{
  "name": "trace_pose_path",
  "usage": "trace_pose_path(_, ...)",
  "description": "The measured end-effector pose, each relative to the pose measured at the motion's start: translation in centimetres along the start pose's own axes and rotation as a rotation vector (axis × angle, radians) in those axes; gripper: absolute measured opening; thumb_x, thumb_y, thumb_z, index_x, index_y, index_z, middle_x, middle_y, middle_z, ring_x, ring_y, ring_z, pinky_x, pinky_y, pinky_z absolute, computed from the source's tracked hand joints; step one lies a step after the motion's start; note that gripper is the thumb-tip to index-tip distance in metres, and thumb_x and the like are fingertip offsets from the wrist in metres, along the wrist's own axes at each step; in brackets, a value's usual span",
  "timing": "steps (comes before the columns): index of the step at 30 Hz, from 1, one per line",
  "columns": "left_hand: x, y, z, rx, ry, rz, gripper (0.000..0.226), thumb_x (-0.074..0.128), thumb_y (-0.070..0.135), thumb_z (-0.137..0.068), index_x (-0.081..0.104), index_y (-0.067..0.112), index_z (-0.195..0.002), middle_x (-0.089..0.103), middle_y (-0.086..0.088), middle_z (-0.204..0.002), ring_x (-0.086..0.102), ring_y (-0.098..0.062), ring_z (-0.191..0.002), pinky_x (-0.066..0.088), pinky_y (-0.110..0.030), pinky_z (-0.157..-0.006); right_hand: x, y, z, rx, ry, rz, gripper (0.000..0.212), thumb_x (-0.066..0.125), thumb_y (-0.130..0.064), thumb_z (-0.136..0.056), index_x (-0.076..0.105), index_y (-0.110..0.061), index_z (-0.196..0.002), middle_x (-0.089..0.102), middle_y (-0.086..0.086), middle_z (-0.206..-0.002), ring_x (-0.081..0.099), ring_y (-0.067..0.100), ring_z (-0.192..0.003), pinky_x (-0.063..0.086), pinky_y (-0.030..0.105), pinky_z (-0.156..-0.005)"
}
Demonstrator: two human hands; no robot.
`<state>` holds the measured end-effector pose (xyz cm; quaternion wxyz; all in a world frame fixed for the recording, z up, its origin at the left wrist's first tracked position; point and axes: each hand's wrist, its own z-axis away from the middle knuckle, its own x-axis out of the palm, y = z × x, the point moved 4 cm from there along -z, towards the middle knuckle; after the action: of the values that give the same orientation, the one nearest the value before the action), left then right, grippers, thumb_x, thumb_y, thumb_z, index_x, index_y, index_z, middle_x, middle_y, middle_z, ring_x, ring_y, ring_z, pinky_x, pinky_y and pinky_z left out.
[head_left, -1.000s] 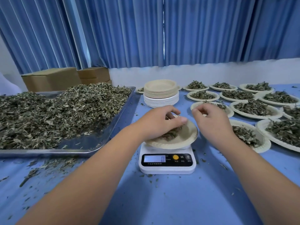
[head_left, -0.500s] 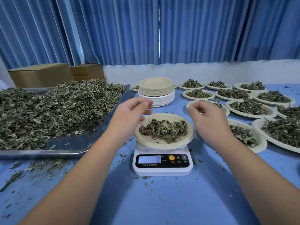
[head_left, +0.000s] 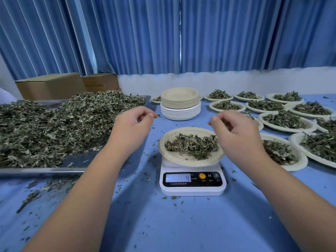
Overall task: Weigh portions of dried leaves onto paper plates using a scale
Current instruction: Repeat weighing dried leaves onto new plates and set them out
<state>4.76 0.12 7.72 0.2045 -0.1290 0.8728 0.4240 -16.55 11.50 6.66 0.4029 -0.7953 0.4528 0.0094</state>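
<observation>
The left hand [head_left: 132, 128] and right hand [head_left: 236, 132] hover either side of the plate [head_left: 181, 160] of dried leaves [head_left: 190, 146] on the scale [head_left: 192, 190] mid-way along the worktop [head_left: 181, 226], each grip loosely curled, holding nothing.

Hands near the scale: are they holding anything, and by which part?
Nothing is held. The left hand and right hand hover with loosely curled fingers beside the plate on the scale.

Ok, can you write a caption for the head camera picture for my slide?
Left hand and right hand hover over a paper plate of dried leaves on the scale.
</observation>
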Motion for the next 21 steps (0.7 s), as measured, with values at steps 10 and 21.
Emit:
trace_pose_path(10, -10.8, -7.8, -2.3, -0.202, 0.038, -0.336, 0.023, 0.056, 0.032, -0.093, 0.067, 0.037, -0.074, 0.065, 0.016, -0.057, 0.053, -0.006, -0.045, 0.038, -0.023, -0.047, 7.4, -8.9, 1.2, -0.256, -0.345, -0.045, 0.014, 0.055, -0.03, -0.089, 0.061, -0.029, -0.077, 0.055, -0.014, -0.077, 0.053, 0.002, -0.076, 0.036, 0.01, -0.067)
trace_pose_path(21, -15.0, -15.3, -1.3, -0.435, 0.111, -0.425, 0.021, 0.049, 0.033, -0.088, 0.064, 0.028, -0.074, 0.063, 0.006, -0.067, 0.059, -0.017, -0.065, 0.051, -0.032, -0.061, 30.8, -14.6, -9.2, -0.597, -0.654, 0.706, 0.052, 0.047, -0.053, -0.093, 0.046, -0.018, -0.13, 0.043, 0.01, -0.128, 0.049, 0.031, -0.115, 0.045, 0.043, -0.09)
